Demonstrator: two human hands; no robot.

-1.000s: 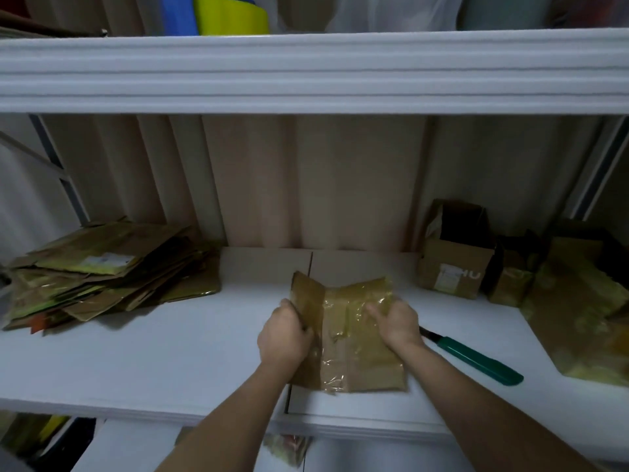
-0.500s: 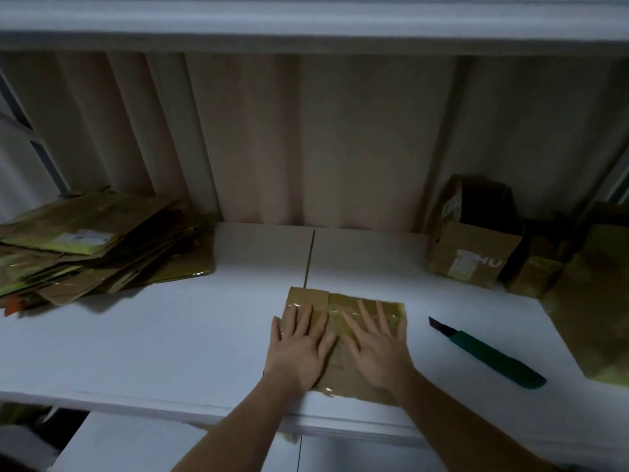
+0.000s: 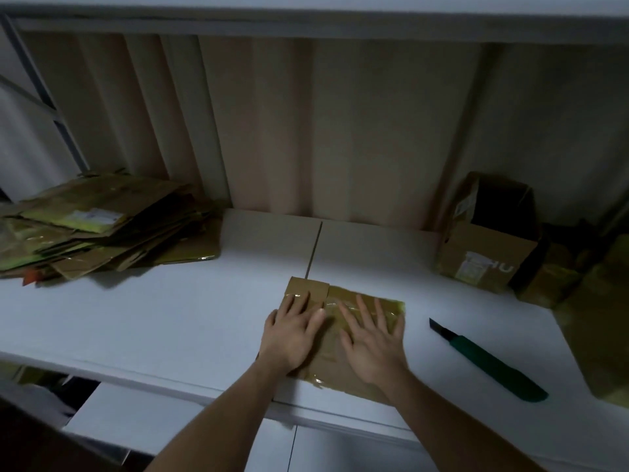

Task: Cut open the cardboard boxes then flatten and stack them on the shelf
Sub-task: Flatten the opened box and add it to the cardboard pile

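The white shelf point(image 3: 136, 321) is occupied at its far left by a stack point(image 3: 102, 229) of flattened cardboard. An open box point(image 3: 490, 247) is seen at the back right. A flattened box point(image 3: 340, 356) (glossy with tape) is pressed against the shelf's front edge by the left hand point(image 3: 292, 335) and right hand point(image 3: 374, 349), palms down, fingers straight and spread, nothing gripped. A green knife point(image 3: 493, 366) is laid just to the right.

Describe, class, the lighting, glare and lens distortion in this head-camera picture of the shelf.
Head view: dim overall; the right side is darkest, the open box barely readable; small glare patches on tape across the flattened box; wide-angle lens bows the shelf edge; the stack looks soft.
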